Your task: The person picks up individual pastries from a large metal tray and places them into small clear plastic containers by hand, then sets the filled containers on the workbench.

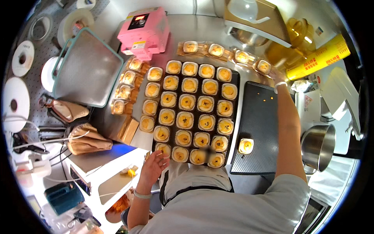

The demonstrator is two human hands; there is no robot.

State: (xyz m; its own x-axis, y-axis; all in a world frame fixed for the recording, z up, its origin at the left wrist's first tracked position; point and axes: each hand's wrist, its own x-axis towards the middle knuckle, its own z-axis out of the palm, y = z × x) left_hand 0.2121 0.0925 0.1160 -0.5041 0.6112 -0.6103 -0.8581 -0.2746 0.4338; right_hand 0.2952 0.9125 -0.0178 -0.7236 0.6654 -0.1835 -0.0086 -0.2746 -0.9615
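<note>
My left hand [153,166] is at the near left corner of a dark baking tray [196,112], fingers apart and holding nothing. On the tray stand rows of small round cakes [186,101] in white fluted paper cups, yellow on top, many with dark seeds. Far to the right, my right hand [277,76] reaches the end of a row of clear-wrapped cakes. It touches the wrapper of the rightmost wrapped cake [264,66]; its fingertips are partly hidden, so the grip is unclear. Unwrapped cakes [150,107] line the tray's left side.
A pink machine [143,30] with a lit display stands at the back left, near more wrapped cakes [125,91]. Right of the tray, a black ridged tray [260,122] holds one cake [246,146]. A steel pot [318,147] and yellow film roll [318,58] are farther right.
</note>
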